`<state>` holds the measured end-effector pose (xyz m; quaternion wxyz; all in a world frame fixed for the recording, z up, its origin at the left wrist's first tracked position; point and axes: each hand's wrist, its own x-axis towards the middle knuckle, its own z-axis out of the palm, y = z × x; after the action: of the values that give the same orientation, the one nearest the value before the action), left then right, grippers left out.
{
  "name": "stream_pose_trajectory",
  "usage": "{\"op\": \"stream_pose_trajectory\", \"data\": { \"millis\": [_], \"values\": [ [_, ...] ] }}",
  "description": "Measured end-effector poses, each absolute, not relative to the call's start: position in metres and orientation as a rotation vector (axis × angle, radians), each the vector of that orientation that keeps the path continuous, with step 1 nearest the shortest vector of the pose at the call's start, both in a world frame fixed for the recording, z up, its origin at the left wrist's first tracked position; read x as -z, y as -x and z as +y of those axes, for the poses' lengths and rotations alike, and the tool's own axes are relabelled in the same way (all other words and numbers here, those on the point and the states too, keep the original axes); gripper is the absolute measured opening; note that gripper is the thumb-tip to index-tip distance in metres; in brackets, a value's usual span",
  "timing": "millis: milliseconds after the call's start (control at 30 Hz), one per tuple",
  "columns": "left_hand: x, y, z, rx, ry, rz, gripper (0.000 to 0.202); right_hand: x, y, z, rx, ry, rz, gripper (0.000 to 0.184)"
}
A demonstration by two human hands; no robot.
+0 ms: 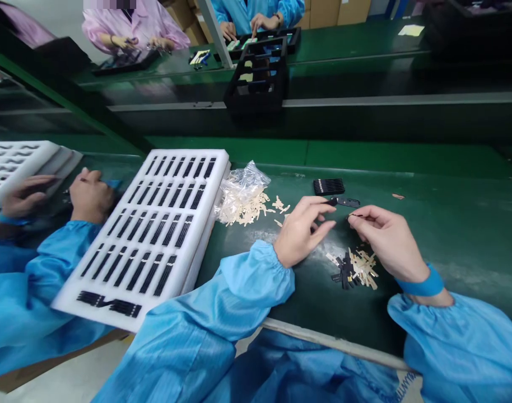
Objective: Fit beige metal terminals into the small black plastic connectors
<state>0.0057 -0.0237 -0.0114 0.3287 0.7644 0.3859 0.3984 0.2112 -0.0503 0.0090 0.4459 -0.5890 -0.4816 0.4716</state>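
Note:
My left hand (302,229) pinches one end of a thin black strip (346,202) just above the green table. My right hand (388,238) is closed in a pinch on a tiny dark piece near the strip's other end; I cannot make out what it is. Below my hands lies a small pile of beige and black scraps (357,268). A short black comb-like part (329,186) lies just beyond the strip.
A white foam tray (155,235) with slots of black strips lies at left. A clear bag of beige bits (243,198) sits beside it. A co-worker's hands (90,196) and another white tray (16,162) are far left. Black trays (258,78) and other people are beyond.

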Motion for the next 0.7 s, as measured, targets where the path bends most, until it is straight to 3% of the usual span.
{"op": "stream_pose_trajectory", "data": {
  "millis": [133,267,433,700],
  "values": [
    [0.019,-0.018,-0.023,-0.84,-1.285,0.962,0.025,-0.006,-0.208,-0.053,-0.988,1.505,-1.269,0.023],
    [0.021,-0.022,-0.023,-0.84,-0.974,0.797,0.034,0.0,-0.204,-0.056,-0.864,1.527,-1.378,0.018],
    [0.017,-0.023,-0.027,-0.806,-0.931,0.819,0.024,0.002,-0.198,-0.057,-0.831,1.517,-1.356,0.014],
    [0.014,-0.023,-0.025,-0.782,-1.008,0.805,0.032,0.002,-0.197,-0.058,-0.789,1.531,-1.368,0.012]
  ]
}}
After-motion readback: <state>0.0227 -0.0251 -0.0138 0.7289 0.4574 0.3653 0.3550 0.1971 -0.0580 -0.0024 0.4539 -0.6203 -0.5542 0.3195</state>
